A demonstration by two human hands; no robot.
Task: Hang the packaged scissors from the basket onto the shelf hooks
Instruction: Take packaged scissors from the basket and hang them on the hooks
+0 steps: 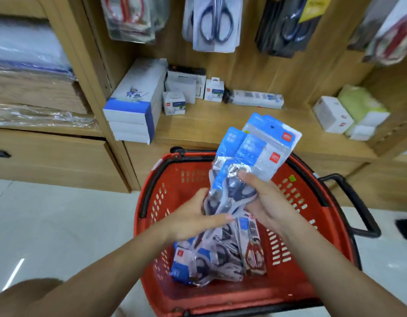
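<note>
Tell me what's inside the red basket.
More packaged scissors lie piled in the red basket, mostly blue-carded, one red-handled pack. The left hand, right hand and the bundle they hold cover the pile's upper part.

Bare forearms; left hand (194, 217), right hand (265, 199).

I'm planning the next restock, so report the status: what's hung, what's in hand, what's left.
Done: hanging packs line the shelf back above; whether they came from the red basket is unclear. In hand: right hand and left hand grip a bundle of packs above the basket. Left: more packs lie in the basket; the bundle is not yet hung.
</note>
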